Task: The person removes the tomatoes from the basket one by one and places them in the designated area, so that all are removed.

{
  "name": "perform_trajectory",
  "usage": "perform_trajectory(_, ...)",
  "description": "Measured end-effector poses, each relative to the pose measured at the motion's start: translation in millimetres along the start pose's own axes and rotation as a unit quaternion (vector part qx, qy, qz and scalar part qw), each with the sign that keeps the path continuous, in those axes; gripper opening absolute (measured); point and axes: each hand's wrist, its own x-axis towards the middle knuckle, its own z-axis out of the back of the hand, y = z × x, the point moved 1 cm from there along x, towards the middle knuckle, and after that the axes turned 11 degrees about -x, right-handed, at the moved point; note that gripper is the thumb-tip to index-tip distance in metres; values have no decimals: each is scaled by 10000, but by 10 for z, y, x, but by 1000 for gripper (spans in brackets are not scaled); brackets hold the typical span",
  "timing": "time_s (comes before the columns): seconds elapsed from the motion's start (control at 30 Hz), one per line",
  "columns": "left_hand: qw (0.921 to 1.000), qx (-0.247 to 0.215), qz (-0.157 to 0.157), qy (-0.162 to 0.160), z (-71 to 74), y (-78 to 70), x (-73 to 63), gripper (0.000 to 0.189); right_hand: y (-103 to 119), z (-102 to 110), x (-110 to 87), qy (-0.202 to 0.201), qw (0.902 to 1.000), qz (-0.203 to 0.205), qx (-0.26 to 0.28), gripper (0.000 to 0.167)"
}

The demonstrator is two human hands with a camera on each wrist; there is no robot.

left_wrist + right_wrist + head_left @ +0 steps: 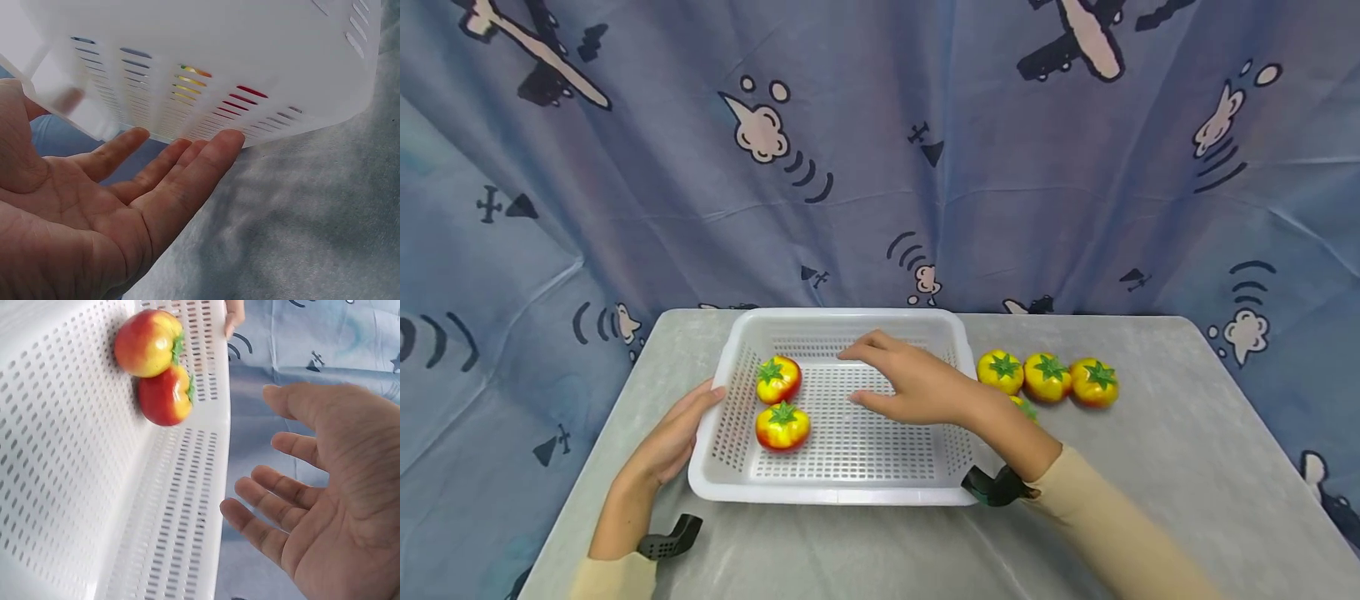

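A white perforated plastic basket [842, 493] stands on the table. Two glossy red-and-yellow fruits with green leafy tops, resembling tomatoes or persimmons, lie along its left side: a rear fruit [778, 380] and a front fruit [783, 428]. My left hand [673, 437] holds the basket's left rim, thumb over the edge and fingers [187, 187] against the outer wall. Over the basket's right half hovers my right hand [917, 383], its fingers spread and loosely bent, nothing between them. In the right wrist view, both fruits touch each other, apart from that hand.
Right of the basket, three similar fruits stand in a row: a left fruit [1000, 372], a middle fruit [1047, 378] and a right fruit [1093, 383]. Another fruit [1024, 407] is mostly hidden by my right forearm. A blue patterned curtain [880, 167] hangs behind the grey table [1187, 467].
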Motion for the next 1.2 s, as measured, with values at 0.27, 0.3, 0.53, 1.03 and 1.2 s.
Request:
perform_trajectory(0.27,10000,70,48,-7,-2,-11,9,71,87,-108,196,227,9997,114,-27,53)
perform_trajectory(0.3,10000,71,61,-16,-6,-12,10,72,95,-124,216,248,9996,141,-21,53)
perform_trajectory(0.53,9999,55,90,-29,-6,-8,10,71,153,-247,371,469,9984,319,27,54)
perform_trajectory(1.03,10000,-20,45,30,21,-7,-2,71,342,-410,708,1036,9918,710,-252,54)
perform_trajectory(1.2,10000,-41,21,71,9,-2,11,70,326,-512,778,1201,9898,739,-206,53)
